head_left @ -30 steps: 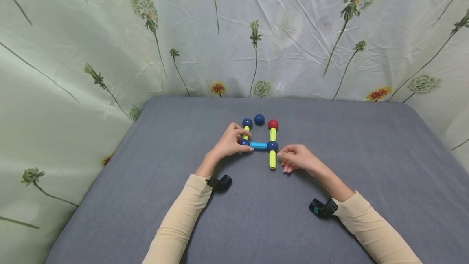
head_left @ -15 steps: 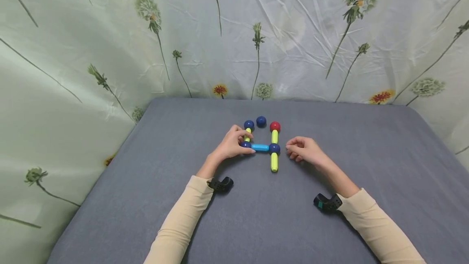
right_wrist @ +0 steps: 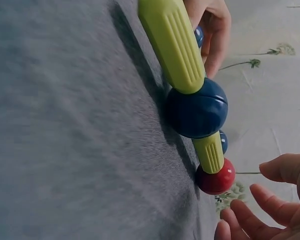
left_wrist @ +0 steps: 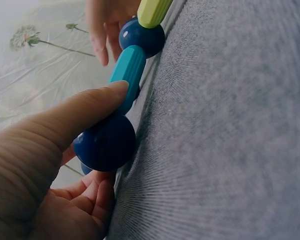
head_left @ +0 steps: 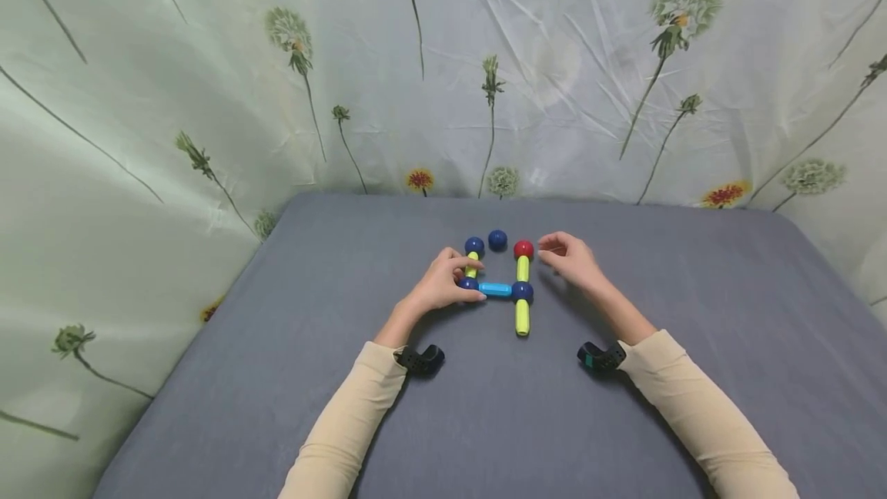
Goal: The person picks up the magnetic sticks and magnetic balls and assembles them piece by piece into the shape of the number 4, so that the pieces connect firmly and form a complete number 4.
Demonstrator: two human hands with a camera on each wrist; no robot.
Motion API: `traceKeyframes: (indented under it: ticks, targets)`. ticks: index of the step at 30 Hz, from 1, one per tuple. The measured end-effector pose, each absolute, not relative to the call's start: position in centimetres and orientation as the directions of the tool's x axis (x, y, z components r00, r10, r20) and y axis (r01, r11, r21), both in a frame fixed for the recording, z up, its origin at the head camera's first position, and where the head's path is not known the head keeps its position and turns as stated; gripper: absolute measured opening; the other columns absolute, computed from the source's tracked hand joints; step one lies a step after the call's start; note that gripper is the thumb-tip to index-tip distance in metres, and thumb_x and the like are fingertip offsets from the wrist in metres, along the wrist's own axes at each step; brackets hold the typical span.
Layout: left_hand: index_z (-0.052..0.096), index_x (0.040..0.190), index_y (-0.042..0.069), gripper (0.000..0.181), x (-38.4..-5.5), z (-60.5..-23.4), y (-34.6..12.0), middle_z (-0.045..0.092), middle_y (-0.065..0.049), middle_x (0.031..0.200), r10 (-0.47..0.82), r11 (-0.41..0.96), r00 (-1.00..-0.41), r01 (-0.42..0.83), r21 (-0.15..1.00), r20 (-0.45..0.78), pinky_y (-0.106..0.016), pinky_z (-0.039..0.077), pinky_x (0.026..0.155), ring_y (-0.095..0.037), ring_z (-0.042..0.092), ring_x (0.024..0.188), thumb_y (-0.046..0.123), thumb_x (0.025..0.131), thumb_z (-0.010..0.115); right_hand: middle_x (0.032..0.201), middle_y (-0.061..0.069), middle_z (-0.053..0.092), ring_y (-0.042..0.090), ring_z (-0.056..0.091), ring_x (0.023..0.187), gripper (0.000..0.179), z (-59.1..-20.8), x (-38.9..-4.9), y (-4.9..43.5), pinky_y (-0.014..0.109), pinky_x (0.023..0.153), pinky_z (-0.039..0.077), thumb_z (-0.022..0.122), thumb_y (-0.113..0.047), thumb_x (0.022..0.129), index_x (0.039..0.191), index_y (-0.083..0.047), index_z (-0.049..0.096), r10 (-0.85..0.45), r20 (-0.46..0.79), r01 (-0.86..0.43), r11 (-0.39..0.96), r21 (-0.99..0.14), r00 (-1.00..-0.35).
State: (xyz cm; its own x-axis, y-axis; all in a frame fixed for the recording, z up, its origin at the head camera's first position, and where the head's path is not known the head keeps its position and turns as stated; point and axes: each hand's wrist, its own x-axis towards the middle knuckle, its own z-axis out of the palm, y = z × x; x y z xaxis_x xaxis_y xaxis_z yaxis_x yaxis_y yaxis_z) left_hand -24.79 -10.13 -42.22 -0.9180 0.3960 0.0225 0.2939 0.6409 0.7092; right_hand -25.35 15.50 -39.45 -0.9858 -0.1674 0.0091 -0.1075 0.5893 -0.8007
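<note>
A ball-and-rod toy construction lies on the grey surface. Its light blue rod (head_left: 495, 289) joins a near-left blue ball (left_wrist: 107, 142) to a right blue ball (head_left: 523, 293). From the right ball, one yellow-green rod (head_left: 523, 269) leads to a red ball (head_left: 523, 249) and another yellow-green rod (head_left: 523, 318) points towards the person. A third such rod and a far-left blue ball (head_left: 474, 246) extend behind the left corner. My left hand (head_left: 441, 282) grips that corner, thumb on the light blue rod. My right hand (head_left: 571, 262), fingers parted and holding nothing, is just right of the red ball.
A single blue ball (head_left: 497, 239) lies between the construction's two far ends. The grey cloth-covered surface (head_left: 658, 283) meets a flower-printed curtain (head_left: 388, 98) at the back and left. Each wrist wears a black band (head_left: 424, 361).
My right hand drew back from the front yellow-green rod, then moved away from the person to beside the red ball. The left hand kept its hold. The view shifted slightly.
</note>
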Motion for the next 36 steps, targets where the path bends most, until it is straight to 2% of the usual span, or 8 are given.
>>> traceKeyframes:
  ticks: [4,7,9,14,25,32,36]
  targets:
    - [0.065,0.116,0.016,0.048,-24.7,-42.4,-10.2,0.040,-0.007,0.097,0.401,0.638,-0.915,0.302,0.708,0.029,-0.025,0.035,0.070,-0.018,0.041,0.085,0.028,0.072,0.081,0.127,0.024,0.055,0.035,0.054,0.113,0.037,-39.4,-26.7,14.8,0.034,0.083,0.049,0.053,-0.017,0.094,0.126,0.003,0.051,-0.159,-0.017,-0.079,0.580,-0.811,-0.987]
    - [0.065,0.115,0.016,0.048,-24.7,-42.3,-10.2,0.041,-0.007,0.098,0.404,0.639,-0.914,0.305,0.707,0.029,-0.025,0.034,0.071,-0.018,0.041,0.086,0.028,0.072,0.081,0.132,0.024,0.051,0.037,0.050,0.120,0.041,-39.2,-27.7,14.3,0.046,0.096,0.044,0.051,-0.018,0.095,0.131,0.002,0.047,-0.165,-0.043,-0.059,0.569,-0.820,-0.985]
    - [0.065,0.115,0.016,0.048,-24.6,-42.2,-10.2,0.042,-0.007,0.097,0.404,0.641,-0.914,0.304,0.705,0.027,-0.025,0.034,0.071,-0.018,0.041,0.086,0.027,0.072,0.081,0.134,0.025,0.049,0.038,0.050,0.122,0.043,-39.2,-28.4,14.0,0.049,0.100,0.040,0.049,-0.018,0.096,0.134,0.002,0.044,-0.172,-0.063,-0.045,0.560,-0.827,-0.983]
    - [0.065,0.116,0.016,0.048,-24.6,-42.1,-10.2,0.042,-0.007,0.096,0.412,0.646,-0.911,0.314,0.696,0.028,-0.024,0.034,0.071,-0.018,0.041,0.085,0.028,0.072,0.080,0.137,0.025,0.047,0.039,0.050,0.121,0.045,-39.3,-29.3,13.5,0.048,0.100,0.041,0.046,-0.019,0.097,0.137,0.002,0.041,-0.180,-0.085,-0.023,0.529,-0.849,-0.980]
    - [0.064,0.116,0.014,0.049,-24.7,-42.0,-10.1,0.043,-0.009,0.098,0.434,0.643,-0.901,0.330,0.691,0.027,-0.024,0.034,0.070,-0.017,0.041,0.084,0.029,0.073,0.080,0.138,0.024,0.047,0.038,0.045,0.127,0.046,-40.0,-30.1,13.1,0.049,0.101,0.041,0.049,-0.022,0.097,0.137,-0.001,0.042,-0.219,-0.080,-0.048,0.522,-0.852,-0.972]
    - [0.065,0.116,0.014,0.048,-24.6,-41.9,-10.1,0.043,-0.009,0.098,0.435,0.638,-0.900,0.328,0.697,0.025,-0.024,0.034,0.070,-0.018,0.041,0.084,0.029,0.073,0.080,0.133,0.022,0.052,0.038,0.050,0.124,0.049,-40.3,-30.5,12.2,0.048,0.096,0.045,0.055,-0.026,0.094,0.138,-0.007,0.044,-0.279,-0.081,-0.117,0.625,-0.772,-0.957]
    - [0.064,0.117,0.014,0.048,-24.6,-42.0,-10.3,0.043,-0.009,0.097,0.433,0.640,-0.901,0.329,0.694,0.028,-0.024,0.035,0.070,-0.018,0.041,0.083,0.029,0.074,0.079,0.129,0.024,0.056,0.038,0.054,0.118,0.051,-40.1,-30.6,11.2,0.048,0.093,0.047,0.059,-0.025,0.092,0.136,-0.006,0.046,-0.340,-0.049,-0.211,0.684,-0.698,-0.939]
